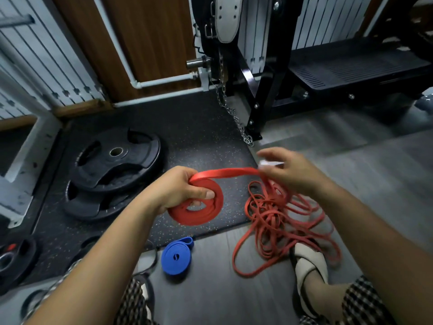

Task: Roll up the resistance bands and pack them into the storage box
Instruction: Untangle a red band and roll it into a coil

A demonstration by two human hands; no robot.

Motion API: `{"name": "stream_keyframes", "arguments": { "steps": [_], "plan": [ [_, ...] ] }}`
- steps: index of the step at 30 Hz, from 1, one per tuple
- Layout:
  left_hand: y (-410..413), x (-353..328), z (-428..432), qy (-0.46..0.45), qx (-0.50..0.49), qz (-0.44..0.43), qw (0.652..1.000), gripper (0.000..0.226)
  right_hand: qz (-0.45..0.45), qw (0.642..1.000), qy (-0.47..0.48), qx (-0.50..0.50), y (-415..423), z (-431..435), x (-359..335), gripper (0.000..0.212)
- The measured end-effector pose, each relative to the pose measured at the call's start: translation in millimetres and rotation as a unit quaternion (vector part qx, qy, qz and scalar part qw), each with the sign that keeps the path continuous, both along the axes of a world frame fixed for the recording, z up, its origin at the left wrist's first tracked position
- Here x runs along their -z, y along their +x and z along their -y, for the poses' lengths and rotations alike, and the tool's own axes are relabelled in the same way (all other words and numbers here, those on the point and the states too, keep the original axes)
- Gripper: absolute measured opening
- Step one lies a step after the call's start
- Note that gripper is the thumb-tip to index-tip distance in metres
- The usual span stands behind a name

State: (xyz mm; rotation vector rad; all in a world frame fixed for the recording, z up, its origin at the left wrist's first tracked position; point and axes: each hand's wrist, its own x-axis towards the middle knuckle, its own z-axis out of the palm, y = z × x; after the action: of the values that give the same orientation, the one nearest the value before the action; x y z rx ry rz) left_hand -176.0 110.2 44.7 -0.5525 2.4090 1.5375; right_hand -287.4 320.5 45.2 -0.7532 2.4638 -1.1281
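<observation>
A person sits on a gym floor, part black speckled rubber mat (192, 127), part grey wood-look flooring (351, 160). The left hand (180, 188) is closed in a grip on a flat coiled roll of red rubber resistance band (201, 207), thumb on its face and fingers through the centre. A straight strip of the same band runs from the top of the roll across to the right hand (288, 172), whose grip on it is blurred, so whether it is pinched shut is hard to tell. Below the right hand lies a loose tangled heap of thin red bands (276, 221) on the floor, partly over a foot in a pale sandal (309, 261). Below the left-hand grip rests a rolled blue resistance band (177, 256). To the left of that grip sit stacked black iron weight plates (112, 170). Beyond both hands stand a black steel rack frame (262, 99) and a hanging metal chain (232, 111). No storage box can be made out
</observation>
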Motion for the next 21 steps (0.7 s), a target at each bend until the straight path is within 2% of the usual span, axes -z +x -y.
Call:
{"name": "stream_keyframes", "arguments": {
  "steps": [2, 4, 8, 11, 14, 18, 21],
  "plan": [
    [2, -4, -1, 0.006, 0.021, -0.004, 1.000, 0.016, 0.036, 0.995, -0.048, -0.085, 16, 14, -5, 0.036],
    [4, -8, -2, 0.003, 0.040, -0.003, 0.999, 0.018, 0.095, 0.983, -0.083, -0.137, 27, 26, -8, 0.039],
    [10, -13, -1, 0.001, 0.051, -0.001, 0.999, 0.013, 0.131, 0.969, -0.050, -0.202, 37, 41, 0, 0.051],
    [13, -15, 4, 0.011, 0.027, -0.007, 1.000, 0.013, 0.113, 0.975, -0.032, -0.187, 41, 49, 8, 0.039],
    [16, -15, 9, -0.034, 0.025, -0.003, 0.999, 0.016, 0.095, 0.980, -0.037, -0.169, 38, 54, 8, 0.022],
    [23, -12, 17, -0.079, 0.038, 0.001, 0.996, 0.018, 0.163, 0.970, -0.067, -0.169, 32, 54, -2, 0.012],
    [28, -12, 20, -0.064, 0.047, 0.000, 0.997, 0.017, 0.199, 0.962, -0.089, -0.164, 30, 54, -6, 0.006]
  ]
}}
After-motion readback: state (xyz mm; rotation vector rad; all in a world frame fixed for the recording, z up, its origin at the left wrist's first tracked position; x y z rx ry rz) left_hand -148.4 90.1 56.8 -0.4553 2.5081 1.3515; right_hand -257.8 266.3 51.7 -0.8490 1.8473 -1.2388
